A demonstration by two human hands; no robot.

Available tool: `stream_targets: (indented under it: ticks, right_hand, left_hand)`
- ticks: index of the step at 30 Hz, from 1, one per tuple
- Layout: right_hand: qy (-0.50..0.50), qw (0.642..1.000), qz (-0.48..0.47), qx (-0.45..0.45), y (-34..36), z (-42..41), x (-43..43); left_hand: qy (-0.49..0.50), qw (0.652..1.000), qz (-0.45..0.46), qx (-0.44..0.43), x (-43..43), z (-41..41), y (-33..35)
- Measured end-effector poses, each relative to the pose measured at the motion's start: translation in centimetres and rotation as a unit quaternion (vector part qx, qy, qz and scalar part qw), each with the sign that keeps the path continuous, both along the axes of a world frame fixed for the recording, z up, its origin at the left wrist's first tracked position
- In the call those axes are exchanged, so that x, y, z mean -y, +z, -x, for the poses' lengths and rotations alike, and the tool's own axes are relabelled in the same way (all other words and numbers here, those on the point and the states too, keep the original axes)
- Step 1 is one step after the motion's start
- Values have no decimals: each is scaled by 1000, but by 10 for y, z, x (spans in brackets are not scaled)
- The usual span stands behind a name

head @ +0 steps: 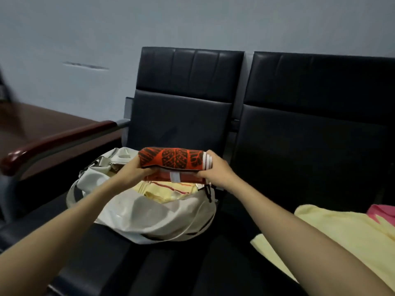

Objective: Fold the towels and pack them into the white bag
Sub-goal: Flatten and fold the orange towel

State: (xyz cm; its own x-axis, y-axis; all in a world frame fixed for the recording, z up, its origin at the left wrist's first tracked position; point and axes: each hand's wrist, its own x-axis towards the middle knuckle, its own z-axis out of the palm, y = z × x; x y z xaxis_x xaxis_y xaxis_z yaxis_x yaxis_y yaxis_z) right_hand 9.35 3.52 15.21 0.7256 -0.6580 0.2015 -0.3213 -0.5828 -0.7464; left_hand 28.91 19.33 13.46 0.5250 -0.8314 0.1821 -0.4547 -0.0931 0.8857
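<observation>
Head view, both hands point(133, 169) point(215, 170) gripping folded red towel point(173, 162) over white bag point(154, 216)

Dim, flat indoor light; dull sheen on black seat backs point(188, 71); soft focus throughout; motion smear at left edge; wide-angle bending near borders

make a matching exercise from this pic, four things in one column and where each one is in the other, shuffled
Things
1. orange towel
2. striped towel
3. plain yellow towel
4. white bag

Places
a. on the right chair
b. held by the left hand and right hand
c. on the left chair
d. inside the bag

Pairs: 1-b, 2-d, 3-a, 4-c
</observation>
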Motion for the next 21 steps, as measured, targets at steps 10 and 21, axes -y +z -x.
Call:
stream_targets:
  ticks: [10, 21]
  right_hand:
    - [26, 982, 105, -156, -64, -63, 8]
    - [44, 976, 134, -166, -74, -54, -6]
  left_hand:
    - [71, 972, -142, 171, -3, -55, -61]
    - [97, 950, -178, 236, -24, -48, -49]
